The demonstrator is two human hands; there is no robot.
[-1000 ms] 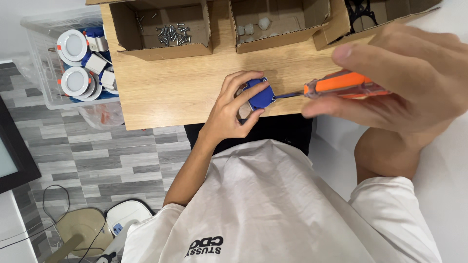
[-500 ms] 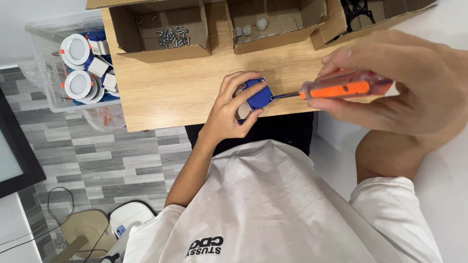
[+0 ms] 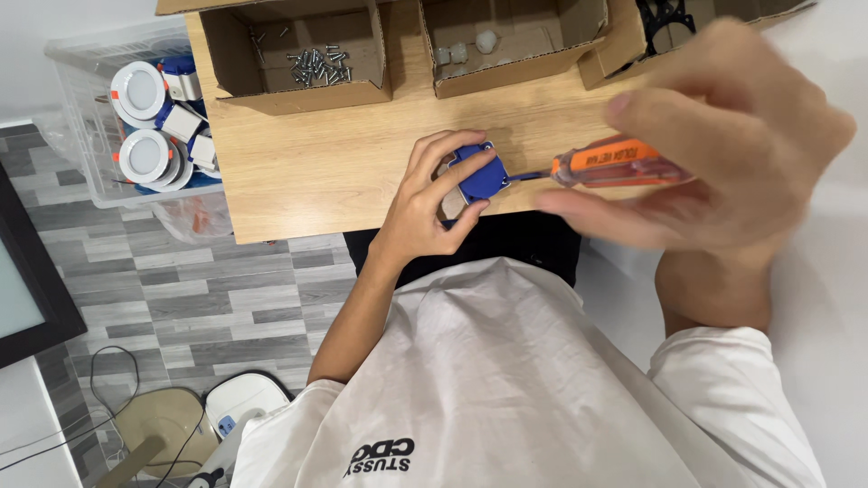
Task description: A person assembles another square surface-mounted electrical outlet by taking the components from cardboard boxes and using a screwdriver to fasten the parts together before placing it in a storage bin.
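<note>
The left hand (image 3: 432,194) reaches forward from a bare, nearly straight forearm, wrist slightly bent, fingers and thumb curled in a closed grip around a small piece at the fingertips. The right hand (image 3: 723,145) sits much closer to the camera, large and slightly blurred, fingers pointing left and wrapped in a closed grip, wrist bent above a bare forearm coming out of a white short sleeve.
</note>
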